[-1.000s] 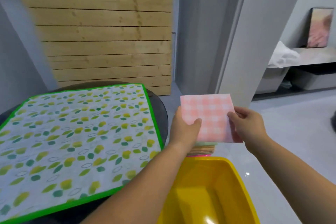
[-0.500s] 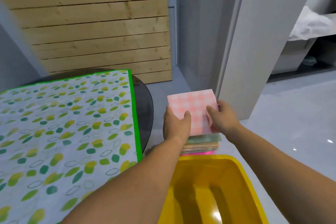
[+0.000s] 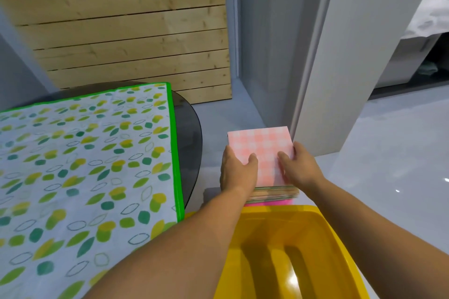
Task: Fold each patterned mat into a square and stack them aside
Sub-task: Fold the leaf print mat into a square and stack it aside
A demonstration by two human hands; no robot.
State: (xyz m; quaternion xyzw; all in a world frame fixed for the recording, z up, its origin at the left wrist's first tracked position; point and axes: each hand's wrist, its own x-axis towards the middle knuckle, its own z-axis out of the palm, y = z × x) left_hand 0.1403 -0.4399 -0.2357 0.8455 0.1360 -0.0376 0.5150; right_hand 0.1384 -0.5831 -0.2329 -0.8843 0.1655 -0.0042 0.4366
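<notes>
The folded pink checked mat [image 3: 261, 150] sits at center right of the frame, squarely over the stack of folded mats [image 3: 274, 193], whose edges show just under its near edge. You cannot tell whether it rests fully on the stack. It is a square, so no long axis matters. Your 2 hands grasp its near corners, left hand [image 3: 239, 170] on the left side and right hand [image 3: 298, 167] on the right, thumbs on top, both equally close. The release likely goes straight down, hands drawn out sideways. The yellow bin [image 3: 279, 212] lies below. The green leaf-print mat [image 3: 85, 165] lies unfolded at left on the dark table [image 3: 192, 153].
</notes>
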